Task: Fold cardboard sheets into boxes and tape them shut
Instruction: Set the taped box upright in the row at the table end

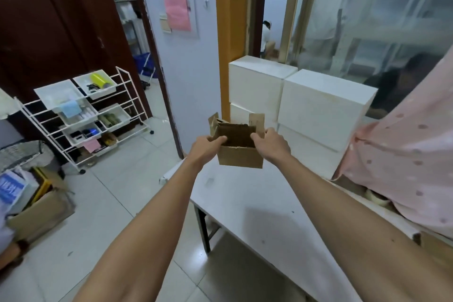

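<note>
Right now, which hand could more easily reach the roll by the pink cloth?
Probably the right hand: it grips the cardboard box on the side nearer the roll, while the left hand must cross over.

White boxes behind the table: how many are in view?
4, in two stacks of two: upper left white box, lower left white box, upper right white box, lower right white box. Others may be hidden behind them or the pink cloth.
</note>
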